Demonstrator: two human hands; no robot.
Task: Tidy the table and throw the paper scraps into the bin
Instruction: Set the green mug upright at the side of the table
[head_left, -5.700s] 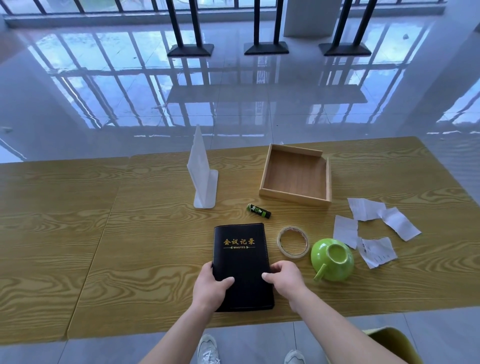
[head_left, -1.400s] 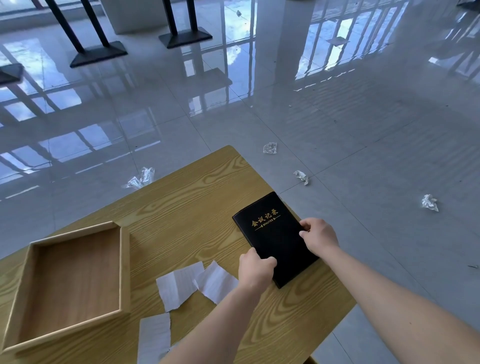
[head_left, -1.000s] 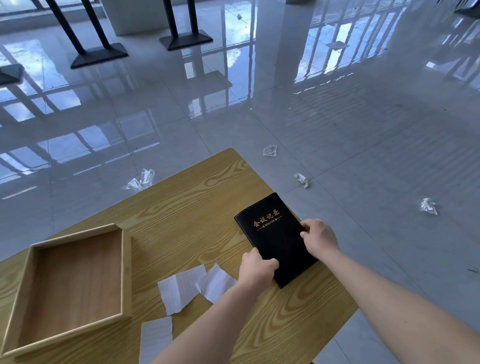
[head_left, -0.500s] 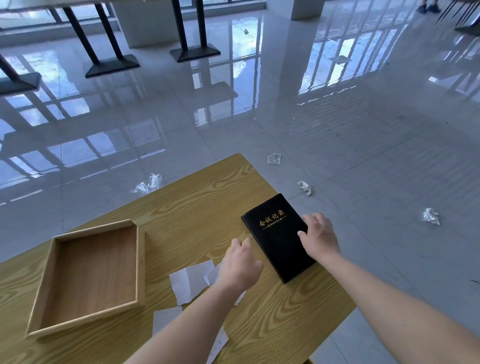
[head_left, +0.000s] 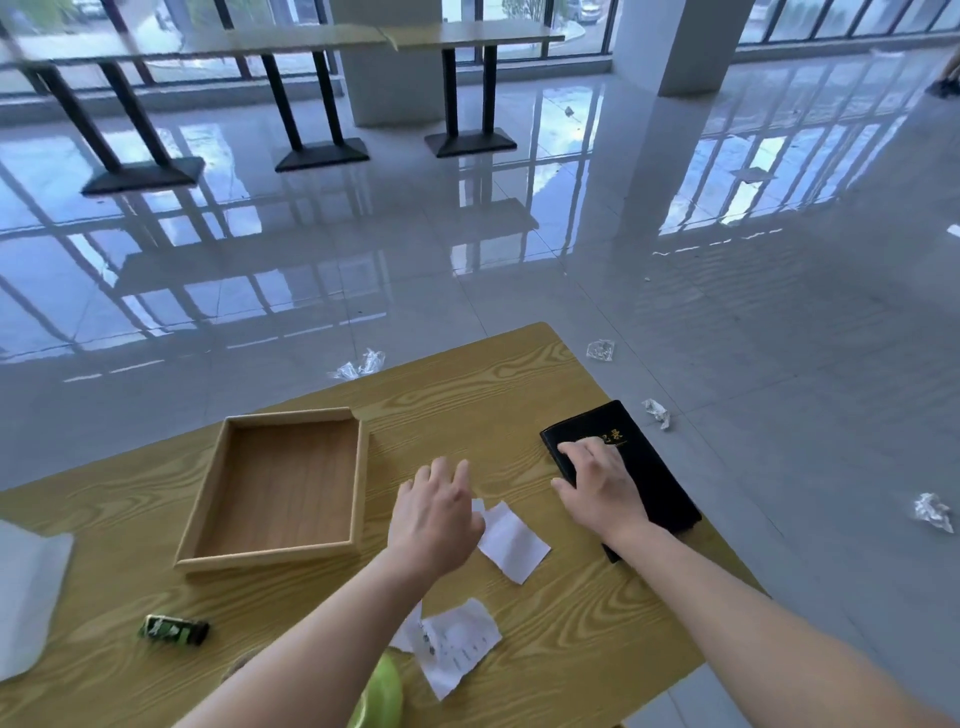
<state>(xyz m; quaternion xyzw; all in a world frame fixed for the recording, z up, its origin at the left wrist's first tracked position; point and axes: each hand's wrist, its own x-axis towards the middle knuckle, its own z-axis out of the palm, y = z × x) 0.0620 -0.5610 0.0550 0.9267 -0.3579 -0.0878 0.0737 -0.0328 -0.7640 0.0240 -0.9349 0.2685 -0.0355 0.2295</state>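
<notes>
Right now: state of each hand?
Left hand: open, fingers spread, above a paper scrap, holding nothing.
Right hand: open, resting flat on the black notebook.

The surface (head_left: 467, 395) shows yellow wood grain, smooth and satin. Left of the left hand (head_left: 434, 514), the tray (head_left: 265, 558) is bare matt wood. Under the right hand (head_left: 602, 488), the black notebook (head_left: 662, 486) cover looks like faux leather, faintly shiny. The paper scraps (head_left: 511, 540) between the hands are matt and creased.

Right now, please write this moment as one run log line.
left hand: open over paper scrap; right hand: rests on black notebook; wooden tray: empty
</notes>
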